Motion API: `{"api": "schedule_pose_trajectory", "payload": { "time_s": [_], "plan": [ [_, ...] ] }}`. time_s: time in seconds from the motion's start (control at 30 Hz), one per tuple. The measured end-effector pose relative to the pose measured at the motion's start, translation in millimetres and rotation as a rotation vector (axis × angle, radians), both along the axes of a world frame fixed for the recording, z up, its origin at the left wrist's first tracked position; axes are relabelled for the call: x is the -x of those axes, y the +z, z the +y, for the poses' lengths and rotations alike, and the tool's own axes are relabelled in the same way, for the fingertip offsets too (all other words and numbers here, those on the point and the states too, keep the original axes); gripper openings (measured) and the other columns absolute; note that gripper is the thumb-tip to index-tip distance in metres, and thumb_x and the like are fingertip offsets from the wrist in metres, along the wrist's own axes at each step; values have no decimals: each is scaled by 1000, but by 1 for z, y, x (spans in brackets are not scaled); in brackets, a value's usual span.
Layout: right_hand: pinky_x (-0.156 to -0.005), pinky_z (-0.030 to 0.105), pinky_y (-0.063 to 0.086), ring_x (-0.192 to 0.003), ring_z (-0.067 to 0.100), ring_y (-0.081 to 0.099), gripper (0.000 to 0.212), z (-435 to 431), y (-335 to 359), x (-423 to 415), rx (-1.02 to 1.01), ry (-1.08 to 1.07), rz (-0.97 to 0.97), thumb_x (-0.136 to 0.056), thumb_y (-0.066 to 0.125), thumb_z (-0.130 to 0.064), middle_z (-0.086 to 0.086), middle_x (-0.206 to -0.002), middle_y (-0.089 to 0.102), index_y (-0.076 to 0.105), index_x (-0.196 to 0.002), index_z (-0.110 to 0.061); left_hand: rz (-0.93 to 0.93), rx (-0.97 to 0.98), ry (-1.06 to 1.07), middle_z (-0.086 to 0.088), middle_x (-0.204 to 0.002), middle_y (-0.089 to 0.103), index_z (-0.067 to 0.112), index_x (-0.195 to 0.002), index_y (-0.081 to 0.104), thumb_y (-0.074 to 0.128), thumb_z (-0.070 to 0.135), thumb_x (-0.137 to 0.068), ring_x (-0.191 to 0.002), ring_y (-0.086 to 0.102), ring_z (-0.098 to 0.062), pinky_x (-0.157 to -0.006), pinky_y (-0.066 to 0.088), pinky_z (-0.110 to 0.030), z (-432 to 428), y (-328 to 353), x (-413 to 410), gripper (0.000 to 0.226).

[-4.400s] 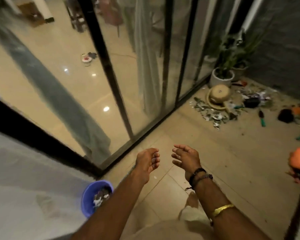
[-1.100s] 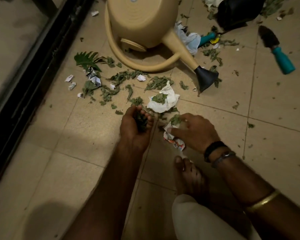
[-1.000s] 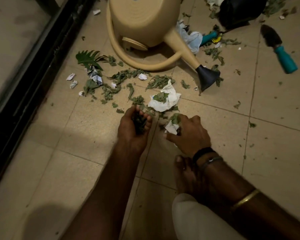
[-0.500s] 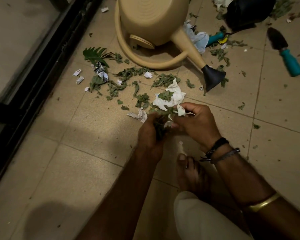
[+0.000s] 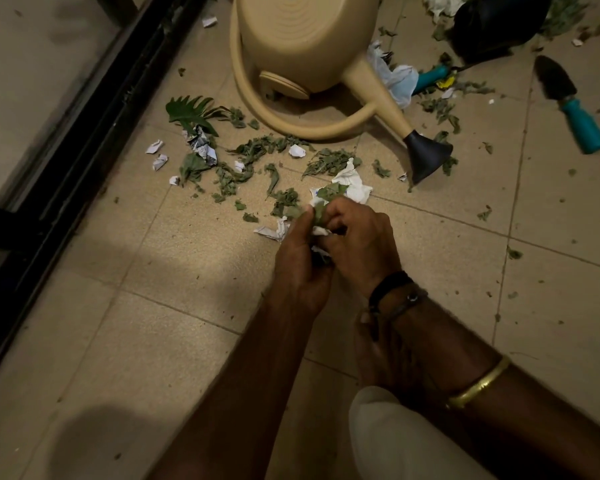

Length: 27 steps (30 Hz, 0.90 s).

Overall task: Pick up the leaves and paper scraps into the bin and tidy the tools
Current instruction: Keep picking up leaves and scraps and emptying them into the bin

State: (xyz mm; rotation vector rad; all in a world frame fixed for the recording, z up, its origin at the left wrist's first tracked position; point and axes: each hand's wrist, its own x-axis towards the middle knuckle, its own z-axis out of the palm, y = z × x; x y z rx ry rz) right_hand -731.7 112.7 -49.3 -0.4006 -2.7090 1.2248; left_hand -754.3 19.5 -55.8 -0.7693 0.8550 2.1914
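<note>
Both hands, the left hand (image 5: 300, 268) and the right hand (image 5: 359, 244), clutch one bundle of leaves and paper scraps (image 5: 321, 220) mid-floor (image 5: 153, 323), near the watering can (image 5: 302, 46)

We look down on a beige tiled floor (image 5: 153, 341) strewn with torn green leaves (image 5: 328, 161) and crumpled paper scraps (image 5: 158, 157). A tan watering can (image 5: 302, 39) sits just beyond them, with a teal-handled trowel (image 5: 575, 109) off to the right.
</note>
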Motion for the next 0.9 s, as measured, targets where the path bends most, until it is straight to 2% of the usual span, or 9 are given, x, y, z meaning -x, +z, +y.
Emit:
{"api": "schedule_pose_trajectory", "payload": {
  "time_s": [0.07,0.2,0.27,0.33,0.4,0.47,0.7,0.8,0.9],
  "plan": [
    [-71,39,55,-75,11,64,15,4,0,7,-18,82,-17,-71,84,-18,-7,-77,69,72,-79,-20,-12,50,30,-15,-102,70,0,-123,62,50,24,-102,-84,71,-23,-68,61,-29,-2,-5,3,34],
    [-83,32,58,-86,8,69,30,34,9,22,442,157,-215,-78,78,-8,-10,-95,73,77,-102,-24,-97,41,143,-13,-84,66,2,-93,64,51,16,-101,-72,67,-22,-61,60,-32,-20,-13,17,20],
    [-87,27,54,-94,8,67,32,52,-4,36,207,-2,-175,-85,72,-8,-11,-107,72,75,-105,-31,-117,14,215,-10,-74,63,3,-84,61,51,15,-101,-65,65,-22,-56,61,-37,-30,-12,26,23],
    [-89,23,46,-105,17,64,30,61,-22,47,-90,-65,-203,-89,70,-21,-2,-119,70,72,-116,-33,-98,18,252,-10,-71,65,3,-84,62,52,14,-101,-64,66,-22,-69,61,-42,-38,-11,32,22],
    [-95,30,43,-116,28,57,44,56,-38,51,-261,33,-276,-90,68,-39,8,-131,63,64,-132,-29,-76,55,267,-9,-71,66,4,-85,63,53,13,-100,-67,66,-21,-87,54,-43,-43,-10,36,20],
    [-99,39,42,-120,34,50,53,49,-49,51,-446,145,-344,-88,65,-50,11,-137,56,59,-136,-30,-69,81,283,-9,-68,67,5,-82,63,53,13,-100,-64,67,-21,-89,52,-43,-47,-9,39,22],
    [-81,33,50,-96,30,64,26,50,-53,55,-451,99,-245,-87,63,-7,7,-102,71,77,-101,-24,-86,53,317,-10,-82,66,5,-87,62,54,14,-100,-74,67,-23,-73,60,-40,-61,-10,45,18],
    [-77,23,47,-90,19,66,28,63,-43,58,-266,-30,-212,-81,66,-2,-1,-92,73,71,-82,-29,-75,52,336,-9,-82,64,5,-86,62,53,12,-100,-77,64,-21,-90,53,-40,-63,-6,45,18],
    [-80,29,52,-93,16,64,34,72,-29,67,-174,-65,-177,-81,72,-4,-2,-99,71,68,-105,-27,-72,45,338,-9,-81,64,5,-88,61,54,13,-100,-81,63,-21,-95,49,-39,-66,-6,46,16]
  ]
}}
